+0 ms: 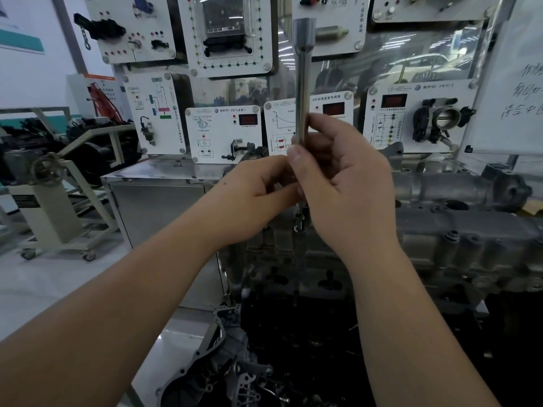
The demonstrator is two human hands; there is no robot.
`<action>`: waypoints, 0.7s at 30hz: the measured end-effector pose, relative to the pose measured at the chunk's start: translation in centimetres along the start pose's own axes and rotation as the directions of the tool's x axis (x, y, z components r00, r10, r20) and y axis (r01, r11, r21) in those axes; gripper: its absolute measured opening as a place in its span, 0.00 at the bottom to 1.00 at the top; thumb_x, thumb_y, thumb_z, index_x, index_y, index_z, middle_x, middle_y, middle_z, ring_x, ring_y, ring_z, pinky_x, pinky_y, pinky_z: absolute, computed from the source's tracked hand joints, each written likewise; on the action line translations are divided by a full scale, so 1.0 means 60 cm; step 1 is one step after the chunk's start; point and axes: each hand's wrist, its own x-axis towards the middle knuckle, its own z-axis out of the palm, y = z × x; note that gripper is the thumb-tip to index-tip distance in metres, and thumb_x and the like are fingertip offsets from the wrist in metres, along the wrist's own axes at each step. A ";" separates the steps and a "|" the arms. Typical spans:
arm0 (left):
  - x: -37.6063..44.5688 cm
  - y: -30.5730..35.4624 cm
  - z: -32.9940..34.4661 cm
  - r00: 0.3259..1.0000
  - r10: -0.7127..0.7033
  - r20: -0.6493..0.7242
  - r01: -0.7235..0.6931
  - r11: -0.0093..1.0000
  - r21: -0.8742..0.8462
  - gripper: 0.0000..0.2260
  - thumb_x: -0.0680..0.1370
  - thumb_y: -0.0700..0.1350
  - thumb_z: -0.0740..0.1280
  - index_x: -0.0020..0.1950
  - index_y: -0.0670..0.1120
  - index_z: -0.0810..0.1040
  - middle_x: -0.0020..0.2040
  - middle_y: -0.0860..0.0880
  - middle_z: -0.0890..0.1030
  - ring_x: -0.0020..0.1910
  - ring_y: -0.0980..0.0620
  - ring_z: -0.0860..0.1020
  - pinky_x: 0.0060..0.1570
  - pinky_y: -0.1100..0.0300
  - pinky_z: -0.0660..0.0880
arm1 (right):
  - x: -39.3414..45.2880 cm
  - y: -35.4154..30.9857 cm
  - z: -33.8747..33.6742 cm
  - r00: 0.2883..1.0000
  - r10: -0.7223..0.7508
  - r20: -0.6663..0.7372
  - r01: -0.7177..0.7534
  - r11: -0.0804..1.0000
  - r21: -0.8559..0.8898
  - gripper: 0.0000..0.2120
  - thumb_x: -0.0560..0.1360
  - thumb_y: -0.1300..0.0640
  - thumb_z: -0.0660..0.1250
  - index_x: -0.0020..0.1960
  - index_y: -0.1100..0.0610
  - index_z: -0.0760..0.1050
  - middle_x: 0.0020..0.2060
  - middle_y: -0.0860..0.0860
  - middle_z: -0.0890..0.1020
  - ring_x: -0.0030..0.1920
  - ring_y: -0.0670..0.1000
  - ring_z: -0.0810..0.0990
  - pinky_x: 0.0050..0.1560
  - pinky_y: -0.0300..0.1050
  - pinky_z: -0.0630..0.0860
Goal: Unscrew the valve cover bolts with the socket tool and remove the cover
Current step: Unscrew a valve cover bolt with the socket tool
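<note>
Both hands meet at frame centre | right hand [346,183] grips long upright polished steel socket tool [302,83], likely steadying it | left hand [258,189] pinches its lower end, seemingly turning it | grey cast-aluminium valve cover [458,230] sits centre-right, still on.

socket tool [302,80] lower end: hidden behind right hand [343,183] & left hand [258,195]
bolt under tool: too small/dark to tell
panel text [332,97]: blurred
handwritten sheet [520,83]: cut off at right edge
</note>
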 end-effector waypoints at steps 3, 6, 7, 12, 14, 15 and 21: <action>0.002 0.003 -0.003 1.000 -0.002 0.018 0.003 1.000 -0.030 0.08 0.78 0.53 0.67 0.56 0.57 0.81 0.48 0.53 0.85 0.48 0.45 0.84 0.51 0.43 0.81 | -0.003 -0.011 0.006 0.999 0.018 -0.034 -0.018 1.000 0.000 0.19 0.78 0.52 0.71 0.68 0.54 0.77 0.52 0.40 0.83 0.54 0.39 0.82 0.55 0.41 0.81; 0.004 0.005 -0.003 1.000 -0.008 0.018 0.008 0.999 -0.033 0.13 0.74 0.58 0.68 0.56 0.56 0.81 0.48 0.54 0.85 0.48 0.47 0.84 0.51 0.47 0.81 | 0.009 -0.024 0.008 0.995 0.055 -0.087 -0.052 0.998 0.040 0.18 0.76 0.50 0.73 0.64 0.53 0.78 0.50 0.41 0.84 0.51 0.41 0.83 0.52 0.45 0.82; 0.005 0.004 -0.001 1.000 -0.007 0.006 0.007 1.000 -0.021 0.15 0.73 0.59 0.67 0.55 0.54 0.81 0.47 0.54 0.84 0.46 0.48 0.83 0.49 0.49 0.80 | 0.015 -0.027 0.008 0.993 0.056 -0.108 -0.052 0.998 0.041 0.17 0.75 0.51 0.74 0.63 0.53 0.79 0.48 0.41 0.84 0.49 0.40 0.83 0.51 0.44 0.82; 0.004 -0.005 0.004 1.000 0.007 -0.031 -0.009 0.999 -0.041 0.10 0.75 0.59 0.66 0.48 0.55 0.79 0.38 0.56 0.81 0.32 0.60 0.75 0.32 0.65 0.73 | 0.027 -0.028 0.008 0.991 0.064 -0.117 -0.058 0.997 0.056 0.10 0.77 0.57 0.73 0.58 0.53 0.81 0.43 0.42 0.85 0.45 0.44 0.85 0.47 0.54 0.84; 0.002 -0.002 0.002 1.000 -0.005 -0.015 0.004 0.997 -0.074 0.08 0.75 0.62 0.64 0.47 0.61 0.79 0.34 0.56 0.80 0.30 0.59 0.74 0.30 0.66 0.71 | 0.026 -0.026 0.004 0.997 0.064 -0.047 -0.061 0.997 0.055 0.12 0.79 0.56 0.69 0.62 0.53 0.79 0.46 0.44 0.86 0.48 0.45 0.85 0.48 0.54 0.84; 0.002 -0.001 0.000 1.000 -0.012 -0.002 0.012 0.997 -0.077 0.07 0.76 0.61 0.63 0.47 0.64 0.79 0.33 0.56 0.79 0.30 0.58 0.75 0.30 0.64 0.72 | 0.026 -0.026 0.001 0.998 0.065 -0.011 -0.064 0.997 0.045 0.14 0.79 0.55 0.67 0.64 0.53 0.78 0.47 0.45 0.86 0.49 0.45 0.85 0.47 0.53 0.84; 0.006 0.006 0.000 0.999 -0.025 -0.026 0.023 0.998 -0.052 0.18 0.74 0.60 0.68 0.55 0.47 0.81 0.46 0.42 0.84 0.44 0.39 0.82 0.47 0.38 0.80 | 0.044 -0.045 -0.004 0.993 0.084 0.080 -0.080 0.996 -0.042 0.17 0.79 0.51 0.69 0.67 0.54 0.76 0.49 0.41 0.84 0.50 0.43 0.83 0.51 0.48 0.83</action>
